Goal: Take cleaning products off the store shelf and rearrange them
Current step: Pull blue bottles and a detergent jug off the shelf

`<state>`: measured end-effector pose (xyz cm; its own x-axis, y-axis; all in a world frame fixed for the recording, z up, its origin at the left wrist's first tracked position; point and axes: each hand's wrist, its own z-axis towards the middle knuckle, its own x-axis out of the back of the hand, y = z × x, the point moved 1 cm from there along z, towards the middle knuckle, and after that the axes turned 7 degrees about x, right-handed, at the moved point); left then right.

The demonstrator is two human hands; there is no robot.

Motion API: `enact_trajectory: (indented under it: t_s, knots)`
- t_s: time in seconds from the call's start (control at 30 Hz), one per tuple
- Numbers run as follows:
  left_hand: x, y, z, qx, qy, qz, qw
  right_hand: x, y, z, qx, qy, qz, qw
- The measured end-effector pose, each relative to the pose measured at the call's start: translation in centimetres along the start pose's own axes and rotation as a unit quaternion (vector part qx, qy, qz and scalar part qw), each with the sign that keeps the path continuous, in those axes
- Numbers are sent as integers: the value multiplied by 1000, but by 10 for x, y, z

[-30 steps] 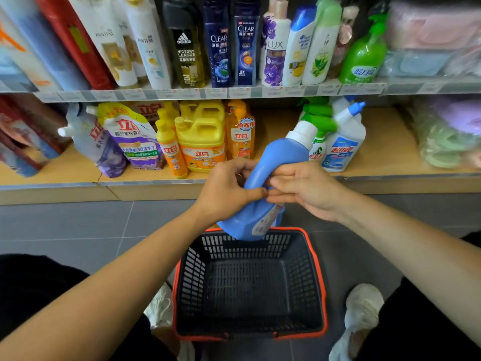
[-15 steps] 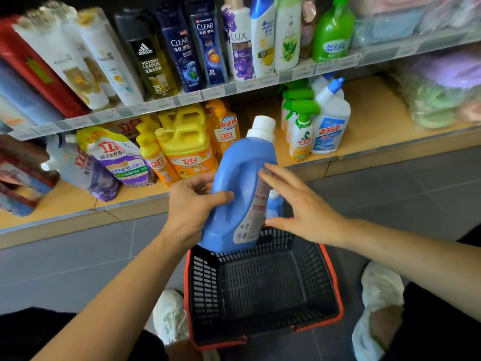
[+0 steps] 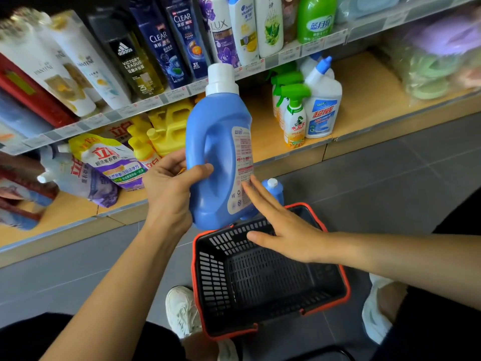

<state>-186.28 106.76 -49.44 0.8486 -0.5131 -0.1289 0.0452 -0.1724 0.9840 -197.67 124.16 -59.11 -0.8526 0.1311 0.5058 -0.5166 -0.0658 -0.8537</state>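
The lower shelf is mostly stocked, above grey floor tiles. My basket on that floor shows no product inside, so I judge the job barely begun. The blue detergent bottle hangs upright over its far rim: my left hand grips the handle side, my right hand, fingers straight, meets its label.

A dark translucent plastic bottle reads "adidas VICTORY LEAGUE", two navy plastic bottles "CLEAR" — the right-hand one also "3X" — a white purple-flowered plastic bottle "LUX", a tall white plastic tube "PANTENE".
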Motion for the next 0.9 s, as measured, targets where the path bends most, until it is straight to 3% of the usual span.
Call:
enact_trajectory:
  t_s: [0.17, 0.37, 0.47, 0.63, 0.9]
  knots:
    - [0, -3, -2, -10, -7, 17, 1000, 20, -1, 21, -58, 92, 182, 977]
    - [-4, -11, -2, -12, -35, 38, 999, 106, -7, 67, -103, 208, 247, 941]
    - [-10, -17, -3, -29, -61, 69, 995, 137, -9, 81, -128, 254, 221, 933]
    - [-16, -30, -4, -57, -89, 141, 984, 163, -9, 93, -172, 222, 170, 945]
    - [-36, -34, 19, -116, -131, 226, 958, 183, 6, 122, -238, 267, 65, 932]
